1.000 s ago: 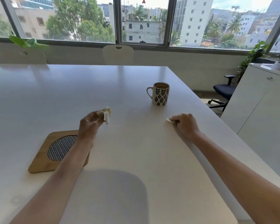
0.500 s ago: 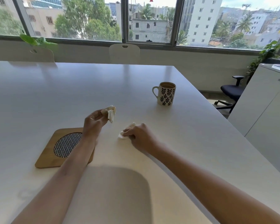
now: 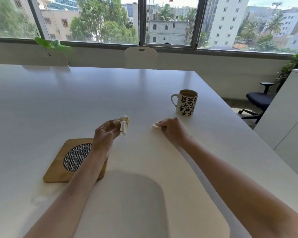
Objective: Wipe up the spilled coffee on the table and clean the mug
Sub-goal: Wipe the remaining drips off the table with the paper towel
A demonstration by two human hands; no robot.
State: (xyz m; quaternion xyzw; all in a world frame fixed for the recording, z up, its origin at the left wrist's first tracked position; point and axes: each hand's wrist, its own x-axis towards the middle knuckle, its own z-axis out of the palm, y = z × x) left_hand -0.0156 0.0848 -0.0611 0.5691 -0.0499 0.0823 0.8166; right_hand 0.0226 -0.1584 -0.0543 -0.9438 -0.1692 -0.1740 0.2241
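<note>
A white mug (image 3: 186, 104) with a black leaf pattern stands upright on the white table (image 3: 76, 100), coffee inside, handle to the left. Just in front of it my right hand (image 3: 173, 130) presses a small white tissue (image 3: 155, 126) flat on the tabletop, fingers curled over it. To the left, my left hand (image 3: 107, 133) is raised a little above the table and pinches a crumpled, brown-stained tissue (image 3: 122, 124). No coffee stain shows on the table surface around the hands.
A square wooden trivet (image 3: 58, 167) with a woven round centre lies under my left forearm. Two white chair backs (image 3: 141, 54) stand at the far table edge. The table's right edge runs close to a white cabinet (image 3: 287, 121) and a black office chair (image 3: 258, 100).
My right hand swept the tissue left toward my left hand, then back right to a spot just in front of the mug. My left hand kept hold of its crumpled tissue.
</note>
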